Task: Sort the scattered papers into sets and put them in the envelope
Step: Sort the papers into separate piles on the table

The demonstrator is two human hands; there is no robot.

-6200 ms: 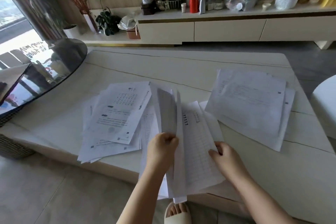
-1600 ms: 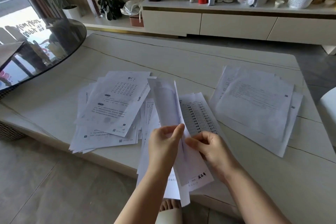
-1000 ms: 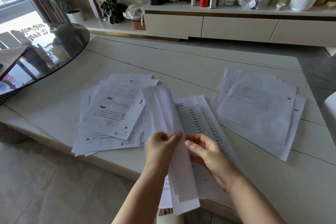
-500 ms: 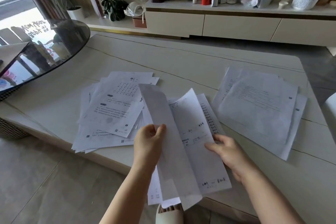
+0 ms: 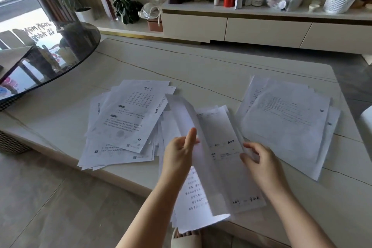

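Since half a second ago, the right hand (image 5: 259, 162) has come off the printed sheet it pressed and now hovers at the right edge of the held bundle of papers (image 5: 219, 159), fingers loosely curled and slightly apart, gripping nothing. Left hand (image 5: 179, 155) pinches the bundle's left edge between thumb and fingers, holding it raised over the near edge of the table (image 5: 201, 66). Left pile (image 5: 124, 123) and right pile (image 5: 285, 123) lie flat, well apart, either side of the bundle.
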